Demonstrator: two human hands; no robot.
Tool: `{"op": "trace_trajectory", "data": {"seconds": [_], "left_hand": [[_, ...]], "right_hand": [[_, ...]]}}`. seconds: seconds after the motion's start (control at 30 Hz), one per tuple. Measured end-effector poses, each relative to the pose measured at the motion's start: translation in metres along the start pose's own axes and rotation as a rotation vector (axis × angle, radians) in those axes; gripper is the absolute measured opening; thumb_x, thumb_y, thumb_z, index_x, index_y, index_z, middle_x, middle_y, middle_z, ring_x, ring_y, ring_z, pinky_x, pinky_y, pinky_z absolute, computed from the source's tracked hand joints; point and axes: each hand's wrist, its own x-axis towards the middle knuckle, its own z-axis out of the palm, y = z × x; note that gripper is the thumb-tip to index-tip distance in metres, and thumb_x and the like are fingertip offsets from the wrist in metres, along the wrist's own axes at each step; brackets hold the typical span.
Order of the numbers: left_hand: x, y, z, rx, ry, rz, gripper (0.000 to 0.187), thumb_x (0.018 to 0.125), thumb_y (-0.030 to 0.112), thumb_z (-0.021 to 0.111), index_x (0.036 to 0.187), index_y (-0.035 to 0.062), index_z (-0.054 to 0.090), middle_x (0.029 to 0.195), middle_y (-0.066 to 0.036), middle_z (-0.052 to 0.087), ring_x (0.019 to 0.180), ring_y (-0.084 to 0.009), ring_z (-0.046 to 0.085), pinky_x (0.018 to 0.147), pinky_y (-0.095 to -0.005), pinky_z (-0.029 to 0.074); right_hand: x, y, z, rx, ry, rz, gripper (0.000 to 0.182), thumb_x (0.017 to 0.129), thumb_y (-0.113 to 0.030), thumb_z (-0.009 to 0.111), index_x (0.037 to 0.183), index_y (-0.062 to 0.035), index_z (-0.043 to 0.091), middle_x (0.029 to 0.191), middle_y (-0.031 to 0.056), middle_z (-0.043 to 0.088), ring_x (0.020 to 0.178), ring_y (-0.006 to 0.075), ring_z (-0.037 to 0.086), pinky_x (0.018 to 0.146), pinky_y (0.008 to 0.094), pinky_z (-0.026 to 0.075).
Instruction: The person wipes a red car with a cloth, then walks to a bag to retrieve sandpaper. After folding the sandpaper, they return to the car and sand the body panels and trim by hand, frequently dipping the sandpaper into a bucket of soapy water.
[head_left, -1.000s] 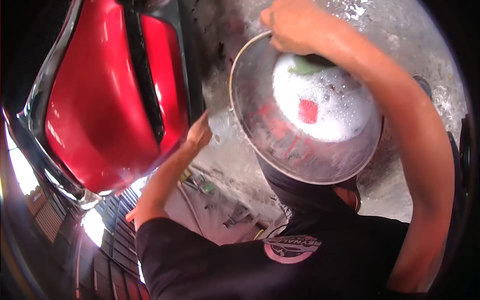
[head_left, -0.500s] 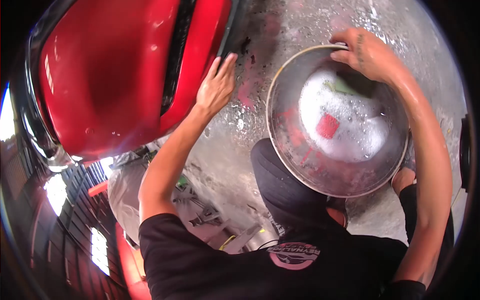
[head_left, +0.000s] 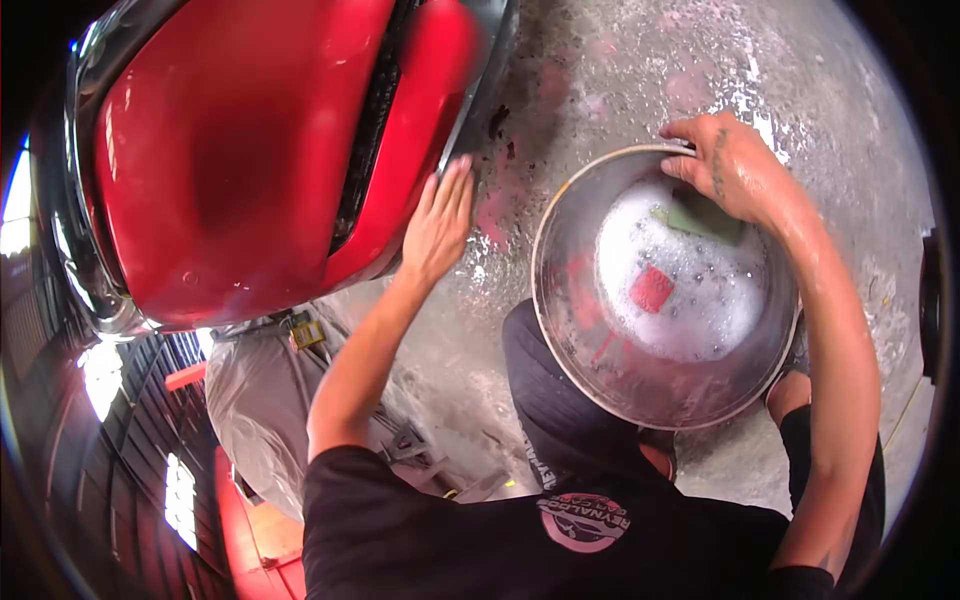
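My left hand (head_left: 437,228) lies flat against the lower edge of a glossy red car panel (head_left: 230,150), its fingers stretched out. At the right, my right hand (head_left: 728,165) grips the rim of a round metal basin (head_left: 680,400), thumb inside and fingers over the edge. White suds (head_left: 690,325) cover the water in the basin. A red square piece (head_left: 652,288) sits among the suds, and a green piece (head_left: 705,217) lies near the rim below my right hand, partly hidden by it.
Wet, stained concrete floor (head_left: 620,70) surrounds the basin. My bent knee (head_left: 545,365) is next to the basin's left side. A grey plastic cover (head_left: 255,400) hangs at the lower left, near a red object (head_left: 260,540).
The car, both hands and the basin appear lower in the view. More of the green piece shows. My right hand still holds the rim.
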Motion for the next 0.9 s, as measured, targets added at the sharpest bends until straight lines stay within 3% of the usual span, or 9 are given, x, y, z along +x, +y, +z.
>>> {"op": "trace_trajectory", "data": {"seconds": [0.03, 0.1, 0.23, 0.3, 0.47, 0.57, 0.7, 0.77, 0.9], "left_hand": [[-0.033, 0.008, 0.025, -0.128, 0.037, -0.033, 0.062, 0.100, 0.020, 0.046, 0.157, -0.0051, 0.043, 0.172, -0.016, 0.031, 0.162, -0.0294, 0.024, 0.129, -0.0483, 0.022], [-0.068, 0.010, 0.056, -0.015, 0.063, -0.026, 0.061, 0.100, 0.019, 0.048, 0.156, -0.0045, 0.045, 0.172, -0.013, 0.032, 0.161, -0.0260, 0.025, 0.130, -0.0443, 0.020], [0.047, 0.000, -0.016, -0.055, 0.129, -0.031, 0.064, 0.101, 0.024, 0.049, 0.157, -0.0052, 0.043, 0.170, -0.015, 0.035, 0.161, -0.0259, 0.026, 0.131, -0.0460, 0.019], [0.079, -0.003, -0.025, 0.041, 0.166, -0.039, 0.064, 0.100, 0.021, 0.049, 0.157, -0.0069, 0.042, 0.170, -0.016, 0.035, 0.160, -0.0277, 0.027, 0.128, -0.0480, 0.025], [-0.018, -0.003, 0.026, 0.055, -0.052, 0.086, 0.065, 0.098, 0.020, 0.047, 0.157, -0.0068, 0.042, 0.173, -0.013, 0.029, 0.163, -0.0241, 0.020, 0.131, -0.0485, 0.016], [0.056, -0.018, -0.012, 0.109, 0.006, 0.184, 0.063, 0.098, 0.024, 0.047, 0.150, -0.0103, 0.050, 0.168, -0.018, 0.039, 0.161, -0.0267, 0.026, 0.131, -0.0492, 0.018], [0.231, -0.039, -0.074, 0.072, 0.333, 0.005, 0.059, 0.100, 0.022, 0.046, 0.147, -0.0126, 0.051, 0.164, -0.024, 0.041, 0.158, -0.0335, 0.030, 0.130, -0.0508, 0.021], [0.223, -0.028, -0.072, 0.082, 0.302, -0.032, 0.059, 0.100, 0.021, 0.045, 0.148, -0.0129, 0.050, 0.165, -0.024, 0.040, 0.158, -0.0344, 0.030, 0.130, -0.0511, 0.021], [0.172, -0.014, -0.048, 0.022, 0.257, -0.053, 0.060, 0.103, 0.023, 0.045, 0.151, -0.0136, 0.044, 0.166, -0.024, 0.038, 0.157, -0.0361, 0.032, 0.129, -0.0535, 0.023]], "right_hand": [[0.000, 0.002, 0.003, 0.001, 0.000, -0.001, 0.035, 0.096, -0.028, 0.072, 0.116, -0.0004, 0.073, 0.095, 0.0254, 0.074, 0.095, 0.0435, 0.071, 0.088, 0.0502, 0.056], [0.000, 0.007, 0.009, -0.124, 0.112, -0.092, 0.036, 0.093, -0.020, 0.073, 0.122, 0.0017, 0.072, 0.099, 0.0250, 0.074, 0.103, 0.0444, 0.070, 0.092, 0.0504, 0.054], [0.007, -0.010, -0.004, -0.133, -0.035, 0.019, 0.037, 0.093, -0.022, 0.073, 0.123, 0.0006, 0.072, 0.103, 0.0260, 0.074, 0.105, 0.0444, 0.069, 0.093, 0.0502, 0.054], [0.006, -0.009, 0.000, -0.105, -0.034, 0.016, 0.036, 0.093, -0.024, 0.073, 0.120, -0.0003, 0.073, 0.102, 0.0255, 0.074, 0.105, 0.0435, 0.069, 0.093, 0.0495, 0.054], [0.003, 0.000, 0.005, -0.134, 0.040, -0.022, 0.034, 0.093, -0.027, 0.073, 0.118, -0.0037, 0.074, 0.101, 0.0245, 0.074, 0.102, 0.0419, 0.070, 0.093, 0.0488, 0.056], [0.010, -0.002, -0.001, -0.132, -0.038, 0.002, 0.034, 0.090, -0.021, 0.076, 0.117, -0.0009, 0.074, 0.093, 0.0243, 0.074, 0.097, 0.0448, 0.070, 0.088, 0.0518, 0.055], [0.006, 0.014, 0.004, -0.006, 0.089, -0.034, 0.034, 0.090, -0.021, 0.076, 0.117, -0.0007, 0.074, 0.093, 0.0243, 0.074, 0.095, 0.0445, 0.071, 0.087, 0.0521, 0.055], [0.005, 0.012, -0.001, -0.018, -0.018, -0.025, 0.032, 0.093, -0.032, 0.073, 0.110, -0.0047, 0.074, 0.098, 0.0223, 0.074, 0.099, 0.0428, 0.071, 0.087, 0.0512, 0.056], [0.010, 0.014, 0.009, -0.057, -0.013, -0.028, 0.028, 0.091, -0.030, 0.074, 0.103, -0.0041, 0.074, 0.092, 0.0223, 0.074, 0.093, 0.0434, 0.071, 0.084, 0.0520, 0.057]]}}
